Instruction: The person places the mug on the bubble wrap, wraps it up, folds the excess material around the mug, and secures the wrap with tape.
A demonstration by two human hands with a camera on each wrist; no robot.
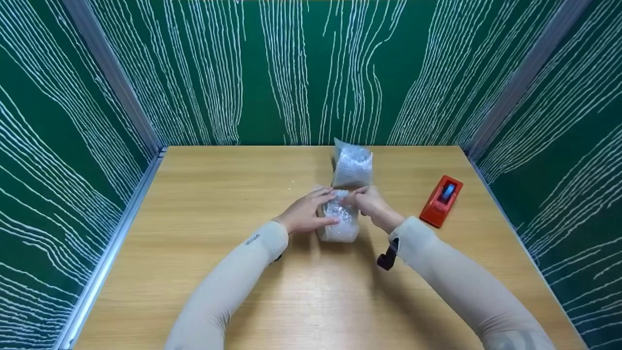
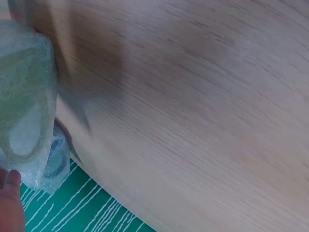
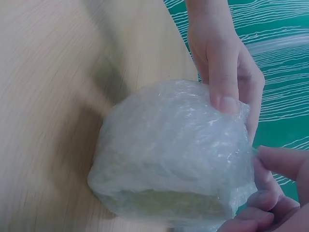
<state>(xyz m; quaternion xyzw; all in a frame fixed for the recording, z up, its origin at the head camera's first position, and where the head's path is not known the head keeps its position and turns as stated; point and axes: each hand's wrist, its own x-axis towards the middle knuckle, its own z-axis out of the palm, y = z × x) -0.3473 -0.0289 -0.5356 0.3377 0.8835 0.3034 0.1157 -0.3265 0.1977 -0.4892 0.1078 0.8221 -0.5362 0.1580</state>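
A bundle (image 1: pixel 340 226) wrapped in clear bubble wrap stands on the wooden table, in front of me. Something yellow-green shows through the layers in the right wrist view, but its kind is hidden. My left hand (image 1: pixel 307 211) holds the bundle from the left, with the thumb pressed on the wrap and the other fingers at its far side. At the far right edge, my right hand (image 3: pixel 285 193) pinches the wrap (image 3: pixel 239 169) between thumb and fingers. Just behind the bundle is a second piece of bubble wrap (image 1: pixel 354 165); whether anything is inside cannot be told.
A red tape dispenser (image 1: pixel 441 201) with a blue core lies right of my right hand. Green panels with white wavy lines (image 1: pixel 272 73) stand behind the table (image 1: pixel 218 194) and at both sides. Tiny white specks lie left of the wrap.
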